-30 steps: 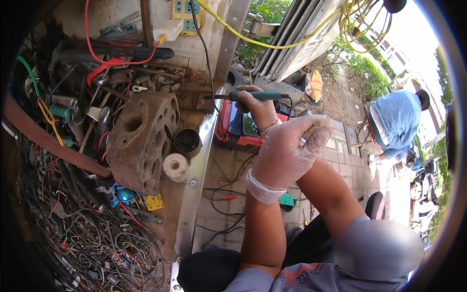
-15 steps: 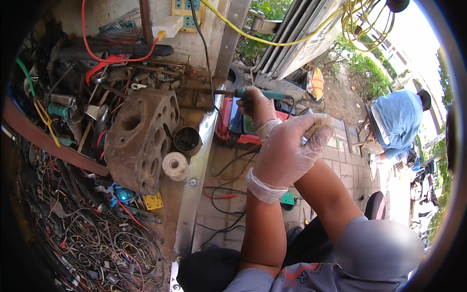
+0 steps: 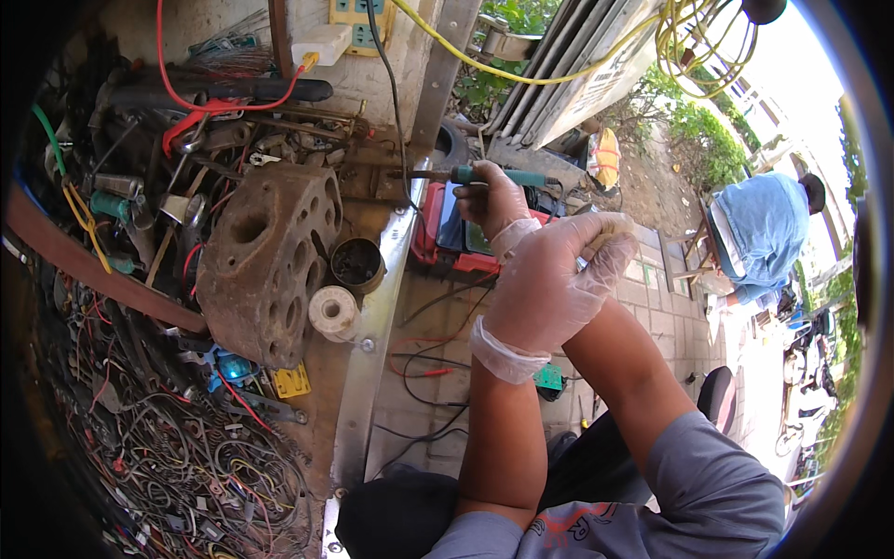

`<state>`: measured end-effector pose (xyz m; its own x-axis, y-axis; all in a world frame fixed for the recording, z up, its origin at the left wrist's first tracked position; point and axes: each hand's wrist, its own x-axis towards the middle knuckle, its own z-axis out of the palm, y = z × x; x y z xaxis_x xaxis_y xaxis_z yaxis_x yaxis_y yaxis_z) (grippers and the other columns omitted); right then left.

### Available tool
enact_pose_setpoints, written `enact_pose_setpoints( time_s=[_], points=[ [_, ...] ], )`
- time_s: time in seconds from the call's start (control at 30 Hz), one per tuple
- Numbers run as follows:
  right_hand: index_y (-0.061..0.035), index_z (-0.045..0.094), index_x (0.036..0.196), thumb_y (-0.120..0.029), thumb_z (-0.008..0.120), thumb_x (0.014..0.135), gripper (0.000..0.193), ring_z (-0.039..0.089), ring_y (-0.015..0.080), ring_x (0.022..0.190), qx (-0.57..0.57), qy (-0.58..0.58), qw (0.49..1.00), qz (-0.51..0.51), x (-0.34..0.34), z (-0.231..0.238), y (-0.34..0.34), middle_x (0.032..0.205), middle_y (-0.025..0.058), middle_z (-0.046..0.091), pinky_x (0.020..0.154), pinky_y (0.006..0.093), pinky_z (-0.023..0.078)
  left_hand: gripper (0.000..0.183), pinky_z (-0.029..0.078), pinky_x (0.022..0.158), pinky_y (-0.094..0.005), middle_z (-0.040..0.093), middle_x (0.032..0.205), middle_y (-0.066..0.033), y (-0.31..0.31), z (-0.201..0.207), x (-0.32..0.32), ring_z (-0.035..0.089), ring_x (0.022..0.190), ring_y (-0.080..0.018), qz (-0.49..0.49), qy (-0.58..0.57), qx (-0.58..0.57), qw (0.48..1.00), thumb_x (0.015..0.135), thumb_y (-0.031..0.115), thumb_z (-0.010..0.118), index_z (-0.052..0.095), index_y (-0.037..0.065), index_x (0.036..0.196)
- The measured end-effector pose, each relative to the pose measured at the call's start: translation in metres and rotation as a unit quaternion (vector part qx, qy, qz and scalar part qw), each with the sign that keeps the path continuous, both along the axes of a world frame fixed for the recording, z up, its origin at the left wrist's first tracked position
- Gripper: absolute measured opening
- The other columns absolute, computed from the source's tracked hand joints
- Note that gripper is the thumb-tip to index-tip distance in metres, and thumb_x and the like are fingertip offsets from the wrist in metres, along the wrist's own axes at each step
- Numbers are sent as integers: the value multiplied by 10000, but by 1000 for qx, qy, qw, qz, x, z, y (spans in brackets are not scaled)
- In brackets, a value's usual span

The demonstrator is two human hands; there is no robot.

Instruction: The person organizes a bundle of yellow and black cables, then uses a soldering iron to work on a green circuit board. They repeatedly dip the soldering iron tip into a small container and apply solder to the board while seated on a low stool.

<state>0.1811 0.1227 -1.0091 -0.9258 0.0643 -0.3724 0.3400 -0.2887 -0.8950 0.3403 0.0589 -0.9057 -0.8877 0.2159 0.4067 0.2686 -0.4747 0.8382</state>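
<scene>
My right hand (image 3: 494,203), in a thin clear glove, grips the green handle of a soldering iron (image 3: 526,178). The iron lies roughly level, its dark shaft pointing left to a rusty metal piece (image 3: 372,179) at the bench edge; I cannot tell whether its tip touches. My left hand (image 3: 545,289), gloved too, is in front of the right forearm, so my arms cross. Its fingers are curled together at the right, around something I cannot make out. Left of my hands stand a spool of pale wire (image 3: 333,312) and a round tin (image 3: 358,265) with dark contents.
A rusty metal block (image 3: 265,256) with holes sits on the bench beside tangled wires (image 3: 205,447) and tools. Under the iron is a red case (image 3: 433,238). Cables (image 3: 438,396) lie on the paving. A yellow cable (image 3: 521,82) hangs overhead; a person (image 3: 764,224) sits at the right.
Both hands stay almost in place. The fingers of my right hand have shifted slightly on the iron's handle, and my left hand has tilted a little.
</scene>
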Motion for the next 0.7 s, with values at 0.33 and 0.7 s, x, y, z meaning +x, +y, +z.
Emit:
enact_pose_setpoints(
  time_s=[0.33,0.7],
  points=[
    [-62,624,1048,-353,661,899,329,590,243,518,-45,-37,998,-21,1,-1,-3,757,179,688,486,360,520,296,500,905,-239,682,1023,-58,0,-2,-1,616,970,-95,-5,3,-23,1000,1016,139,626,646,-77,1218],
    [-20,623,1065,-337,642,913,352,601,243,491,2,-4,1000,-27,10,7,-9,768,177,702,476,360,542,288,501,896,-241,686,1025,-57,2,-1,0,610,966,-95,11,11,-12,1000,1005,137,646,661,-77,1197]
  ],
)
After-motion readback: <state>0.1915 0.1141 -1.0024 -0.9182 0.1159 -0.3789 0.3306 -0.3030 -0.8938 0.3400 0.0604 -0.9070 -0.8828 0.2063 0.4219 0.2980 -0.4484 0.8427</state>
